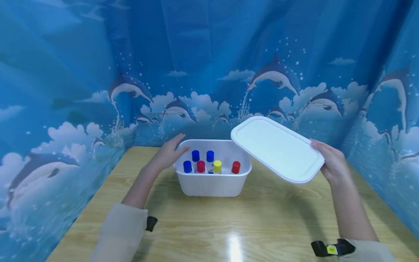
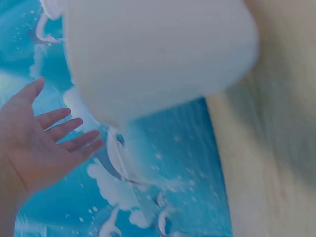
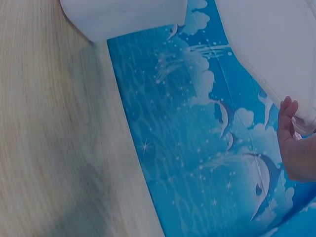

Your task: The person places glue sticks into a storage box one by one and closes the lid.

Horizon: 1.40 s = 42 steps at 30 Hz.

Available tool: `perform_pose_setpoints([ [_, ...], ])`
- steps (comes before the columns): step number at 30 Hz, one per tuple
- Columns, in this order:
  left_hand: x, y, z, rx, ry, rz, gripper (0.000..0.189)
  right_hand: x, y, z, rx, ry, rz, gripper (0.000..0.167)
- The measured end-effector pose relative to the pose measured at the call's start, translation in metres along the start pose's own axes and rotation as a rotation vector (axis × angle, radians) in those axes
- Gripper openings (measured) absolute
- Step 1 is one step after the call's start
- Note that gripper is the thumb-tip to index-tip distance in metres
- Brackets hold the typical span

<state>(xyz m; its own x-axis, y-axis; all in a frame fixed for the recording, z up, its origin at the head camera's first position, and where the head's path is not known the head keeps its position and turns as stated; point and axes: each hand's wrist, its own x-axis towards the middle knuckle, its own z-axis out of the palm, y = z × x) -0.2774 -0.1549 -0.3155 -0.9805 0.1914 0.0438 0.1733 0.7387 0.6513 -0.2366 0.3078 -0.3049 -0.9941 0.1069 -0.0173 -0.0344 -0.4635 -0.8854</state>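
Note:
A white plastic storage box stands on the table with its top uncovered. Inside it are several small upright containers with blue caps, red caps and a yellow cap; their lower parts are hidden by the front wall. Beside the box's left end is my left hand, fingers spread and relaxed; in the left wrist view this hand shows nothing in its palm. My right hand grips the white lid by its right end, holding it tilted in the air right of the box.
The light wooden table reaches back to a blue curtain printed with dolphins, which also lines both sides. Dark straps sit at the sleeve cuffs. In the head view, the lid's left corner overlaps the box's back right rim.

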Motion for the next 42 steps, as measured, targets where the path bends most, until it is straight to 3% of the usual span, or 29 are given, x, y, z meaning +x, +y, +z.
perform_pose_setpoints([
  [7,0.019,0.031,0.004,-0.289,0.0,0.017,0.065,0.009,0.006,0.03,-0.101,-0.038,0.024,0.012],
  [13,0.028,0.04,0.007,-0.59,-0.054,-0.083,0.06,0.017,0.011,0.055,-0.328,-0.05,0.089,0.067],
  [19,0.028,0.033,0.003,-0.675,-0.12,-0.189,0.053,0.026,0.016,0.077,-0.464,-0.126,0.137,0.067],
  [25,0.024,0.018,0.002,-0.739,-0.143,-0.209,0.046,0.038,0.021,0.092,-0.455,-0.206,0.182,0.063],
  [30,0.019,0.007,0.0,-0.829,-0.133,-0.268,0.047,0.046,0.028,0.101,-0.447,-0.246,0.207,0.06],
  [37,0.006,0.0,-0.006,-1.005,-0.031,-0.318,0.048,0.053,0.032,0.111,-0.364,-0.305,0.238,0.058],
  [39,0.001,-0.002,-0.007,-1.06,0.006,-0.324,0.048,0.052,0.032,0.113,-0.316,-0.29,0.246,0.057],
  [42,-0.006,-0.005,-0.009,-1.121,0.062,-0.329,0.047,0.045,0.033,0.115,-0.364,-0.246,0.218,0.058],
])
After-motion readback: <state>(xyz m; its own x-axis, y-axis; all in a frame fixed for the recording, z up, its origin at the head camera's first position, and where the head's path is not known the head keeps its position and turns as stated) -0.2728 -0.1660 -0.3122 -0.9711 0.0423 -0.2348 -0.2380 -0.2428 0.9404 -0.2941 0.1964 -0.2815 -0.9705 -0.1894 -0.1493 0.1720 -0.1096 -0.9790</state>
